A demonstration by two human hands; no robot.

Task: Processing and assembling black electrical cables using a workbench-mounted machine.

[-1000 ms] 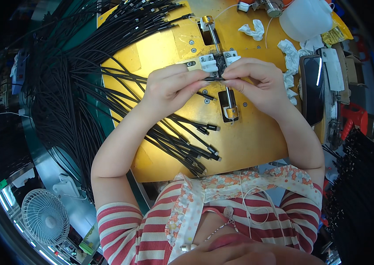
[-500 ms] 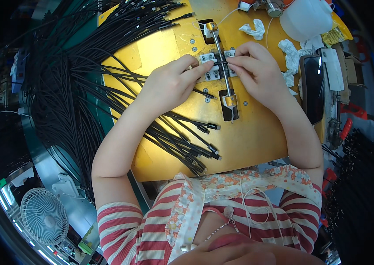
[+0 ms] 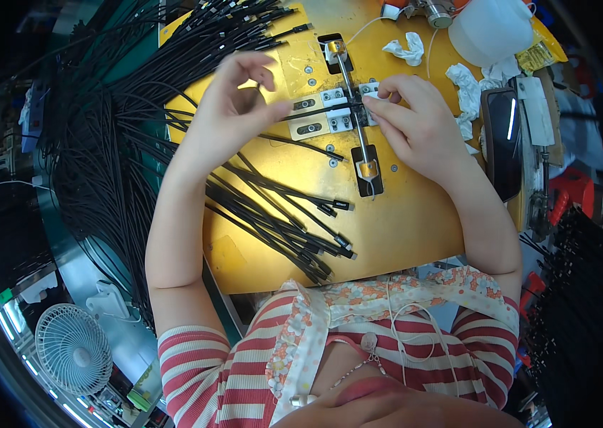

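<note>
A black cable (image 3: 313,112) lies across the white clamp block (image 3: 336,110) of a small metal fixture, its end under a shiny rod (image 3: 346,74). My right hand (image 3: 415,121) is on the block's right side, thumb and fingertips pinched at the cable's end; the fingers partly hide that end. My left hand (image 3: 234,107) is raised to the left of the fixture, fingers curled but apart from the thumb, with nothing visible in them. Beneath and beside my left wrist, several more black cables (image 3: 294,232) lie with their plugs on the yellow plate (image 3: 415,221).
A large bundle of black cables (image 3: 112,153) hangs at the left. Toward the right sit a phone (image 3: 502,143), crumpled white tissue (image 3: 467,93) and a white plastic container (image 3: 492,32). A small white fan (image 3: 73,349) stands at lower left.
My left hand has let go at the fixture and moved up and left, uncovering the cable and the slotted metal plate. My right hand has stayed at the block.
</note>
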